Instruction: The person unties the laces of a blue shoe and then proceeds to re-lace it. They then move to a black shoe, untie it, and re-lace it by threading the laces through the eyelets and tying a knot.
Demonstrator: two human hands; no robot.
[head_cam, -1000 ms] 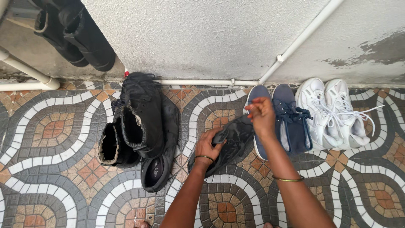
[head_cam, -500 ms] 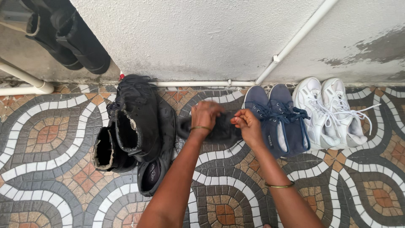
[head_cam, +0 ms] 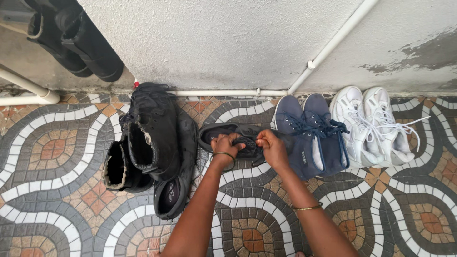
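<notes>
A black low shoe (head_cam: 223, 131) lies sideways on the patterned tile floor, its opening facing left. My left hand (head_cam: 226, 146) and my right hand (head_cam: 270, 145) both pinch its lace area near the middle, fingers closed on the laces. Each wrist carries a thin gold bangle. Directly right of the shoe stands a pair of navy sneakers (head_cam: 312, 138), and my right hand almost touches the nearer one. Left of my arms lie black boots (head_cam: 152, 133) piled on another black shoe (head_cam: 173, 190).
A pair of white sneakers (head_cam: 376, 123) stands at the right against the grey wall (head_cam: 228, 38). White pipes (head_cam: 223, 93) run along the wall base and up it. Tall black boots (head_cam: 76, 40) hang at the top left. Mosaic floor (head_cam: 57, 147) spreads left and front.
The black shoe, held up and turned over between my hands earlier, now lies on the floor next to the navy pair. Both hands have come together on its laces.
</notes>
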